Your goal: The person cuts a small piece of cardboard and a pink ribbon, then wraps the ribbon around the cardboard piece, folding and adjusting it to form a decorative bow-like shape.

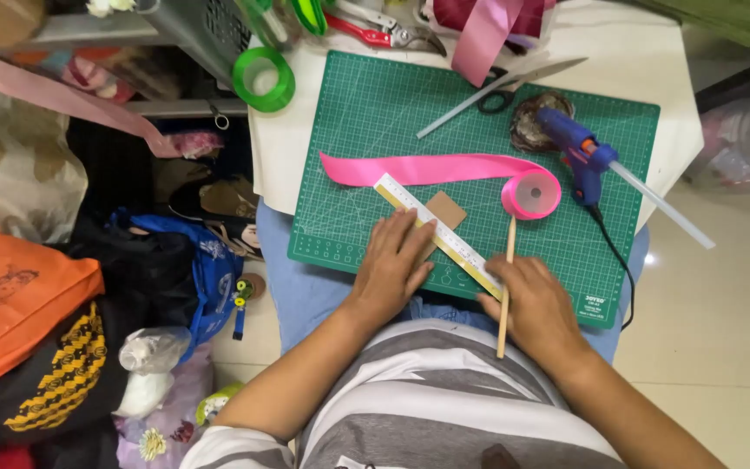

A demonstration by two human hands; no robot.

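The ruler (437, 234) is laid diagonally, pressed flat by the spread left hand (395, 265); its lower end is pinched with a stick (505, 287) by the right hand (533, 306).

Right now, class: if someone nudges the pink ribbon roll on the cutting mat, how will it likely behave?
The pink ribbon roll looks round and set on edge, so it would probably roll. Its unwound tail looks thin and curved, likely floppy. It probably weighs little, being mostly hollow.

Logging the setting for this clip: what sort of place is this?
Probably a home craft corner. A green cutting mat lies on a small white table with pink ribbon and a blue glue gun; bags crowd the floor alongside.
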